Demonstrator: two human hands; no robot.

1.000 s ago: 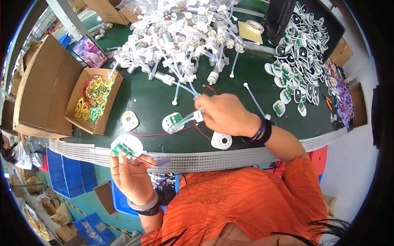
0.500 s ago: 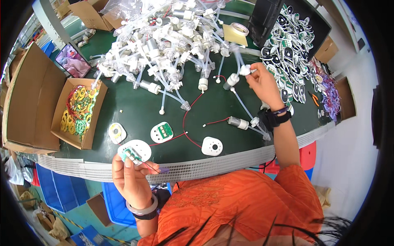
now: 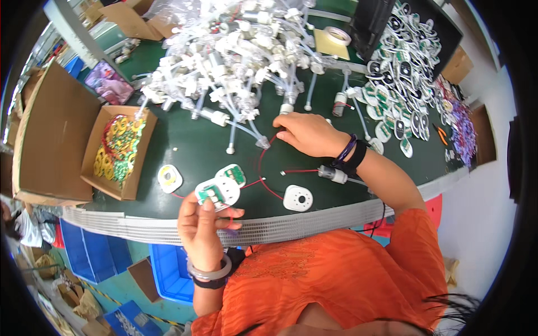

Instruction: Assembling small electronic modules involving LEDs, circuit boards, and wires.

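My left hand (image 3: 200, 229) pinches a white oval housing (image 3: 230, 190) with a green circuit board on it, just above the table's near edge. Behind that housing lies a second white housing (image 3: 236, 173) with a green board. My right hand (image 3: 314, 134) has its fingers curled at the white end of a small motor (image 3: 287, 105); what they grip is hidden. A red wire (image 3: 260, 162) runs from these fingertips toward a white cover (image 3: 297, 199) with a round hole. Another white piece (image 3: 169, 178) with a yellow disc lies to the left.
Clear tubes and white motor parts form a large pile (image 3: 224, 61) at the back. A cardboard tray (image 3: 89, 162) holds yellow and green discs at left. Finished-looking oval units are heaped (image 3: 392, 84) at right, near orange-handled pliers (image 3: 441, 134). A loose motor (image 3: 332, 174) lies below my right forearm.
My right hand has let go of a white tube fitting and moved left to the motor's end. My left hand has shifted right with its housing, and the view has moved slightly.
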